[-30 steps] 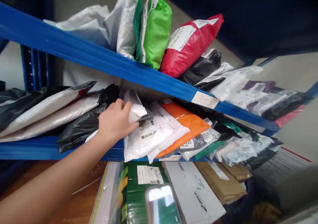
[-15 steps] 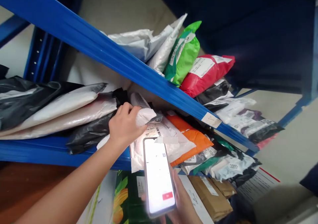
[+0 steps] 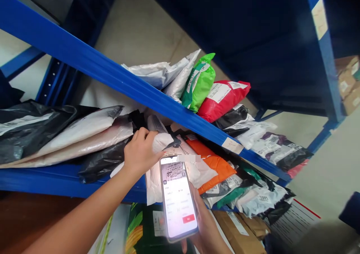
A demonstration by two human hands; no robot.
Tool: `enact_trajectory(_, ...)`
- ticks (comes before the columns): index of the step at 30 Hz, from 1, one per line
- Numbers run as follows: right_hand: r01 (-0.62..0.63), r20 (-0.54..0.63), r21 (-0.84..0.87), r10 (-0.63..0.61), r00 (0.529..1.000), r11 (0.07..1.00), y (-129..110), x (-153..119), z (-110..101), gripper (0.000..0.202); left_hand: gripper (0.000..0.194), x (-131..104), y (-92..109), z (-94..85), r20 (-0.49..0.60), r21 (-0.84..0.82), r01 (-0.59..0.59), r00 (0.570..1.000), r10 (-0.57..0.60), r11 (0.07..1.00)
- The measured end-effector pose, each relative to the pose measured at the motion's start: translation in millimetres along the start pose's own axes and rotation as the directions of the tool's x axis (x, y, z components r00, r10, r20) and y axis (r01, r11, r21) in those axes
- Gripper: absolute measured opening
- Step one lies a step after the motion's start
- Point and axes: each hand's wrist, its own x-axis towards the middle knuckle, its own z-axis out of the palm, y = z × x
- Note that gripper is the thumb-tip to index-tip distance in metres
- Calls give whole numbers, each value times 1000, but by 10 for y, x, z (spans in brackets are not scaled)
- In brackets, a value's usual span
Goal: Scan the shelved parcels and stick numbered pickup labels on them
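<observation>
My right hand (image 3: 204, 224) is wrapped round a smartphone (image 3: 180, 205), held upright with its lit screen towards me. The upper part of the screen shows a camera picture of a printed label; lower down is a red button. My left hand (image 3: 140, 151) is closed on the edge of a white plastic parcel (image 3: 162, 142) on the middle shelf, its fingertips partly hidden behind it. Just behind the phone lies a pale translucent parcel (image 3: 153, 186) with a brightly lit label, partly covered by the phone. An orange parcel (image 3: 219, 167) leans to its right.
Blue shelf beams (image 3: 107, 72) slant across the view. Above them lie a bright green parcel (image 3: 206, 79) and a red parcel (image 3: 225, 100). Black and white parcels (image 3: 81, 128) are stacked at left. Brown boxes (image 3: 244, 231) and a dark green carton (image 3: 149, 224) stand below.
The phone screen now shows a label picture at its top, where it was mostly white. The view has shifted, so the shelf goods sit lower. Both hands keep their hold.
</observation>
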Motion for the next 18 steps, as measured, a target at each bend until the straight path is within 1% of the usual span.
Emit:
enact_trajectory(5, -17, -1, -9, 17, 1000, 1000, 19, 42, -34, 81, 47, -9, -2, -8, 5, 3, 2, 1000, -2, 1000)
enact_trajectory(10, -18, -19, 13, 18, 1000, 1000, 28, 39, -58, 83, 45, -16, 7, -12, 2, -4, -5, 1000, 5, 1000)
enact_trajectory(14, -5, 3, 15, 5, 1000, 1000, 44, 49, -82, 83, 44, -18, 2, -8, -6, -11, 1, 1000, -1, 1000)
enact_trajectory(18, 23, 58, 5, -24, 998, 1000, 70, 67, -117, 78, 43, -19, 0, -3, -4, -5, -6, 1000, 6, 1000)
